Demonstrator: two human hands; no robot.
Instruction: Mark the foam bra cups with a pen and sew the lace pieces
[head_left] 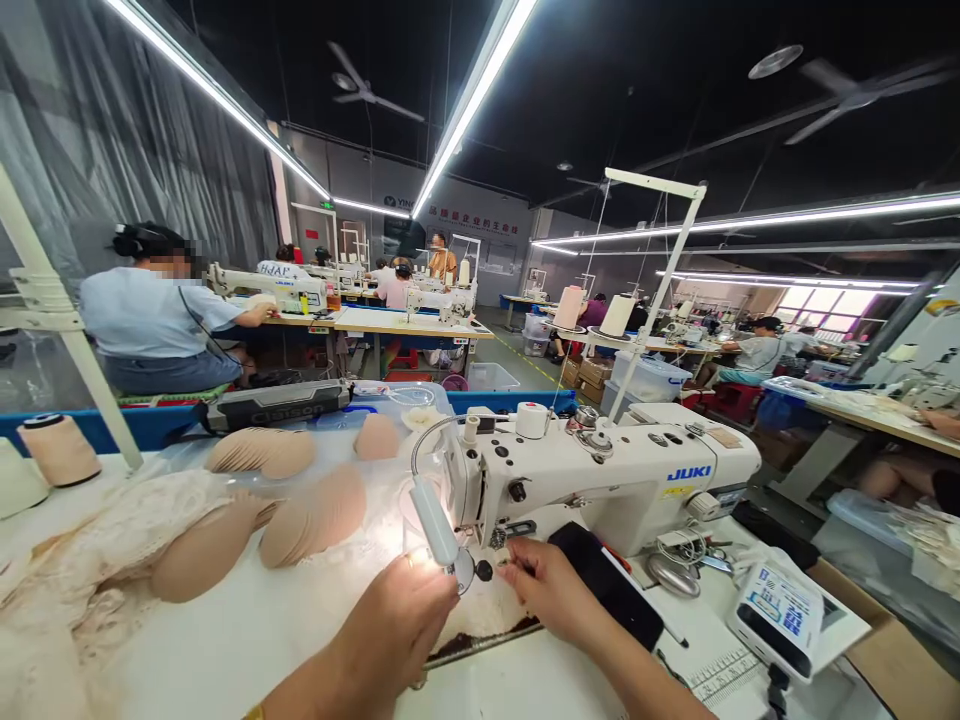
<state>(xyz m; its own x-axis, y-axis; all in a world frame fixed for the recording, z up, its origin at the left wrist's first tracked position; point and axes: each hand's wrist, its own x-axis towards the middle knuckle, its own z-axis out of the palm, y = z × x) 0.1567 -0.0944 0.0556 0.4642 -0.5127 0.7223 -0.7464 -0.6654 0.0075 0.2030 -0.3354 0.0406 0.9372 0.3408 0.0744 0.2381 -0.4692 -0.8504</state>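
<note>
A white JUKI sewing machine [600, 470] stands in front of me. My left hand [405, 615] is closed at the left of its needle area, fingers pressed together just below a lit gooseneck lamp [435, 522]. What those fingers hold, if anything, is hidden by the hand and the glare. To the right of the needle area, my right hand [551, 590] is closed in a pinch. Something small and pale shows at its fingertips, too small to name. Between the hands are a round black knob [484, 570] and a shiny round metal part [464, 570].
Beige moulded cups [315, 515] in stacks and cream lace [112, 545] lie on the left. Right of my hands are a black phone-like slab [607, 585], a ruler [724, 675] and a white boxy device [776, 615]. Thread cones [58, 450] stand far left. Co-workers [150, 310] sit at machines beyond.
</note>
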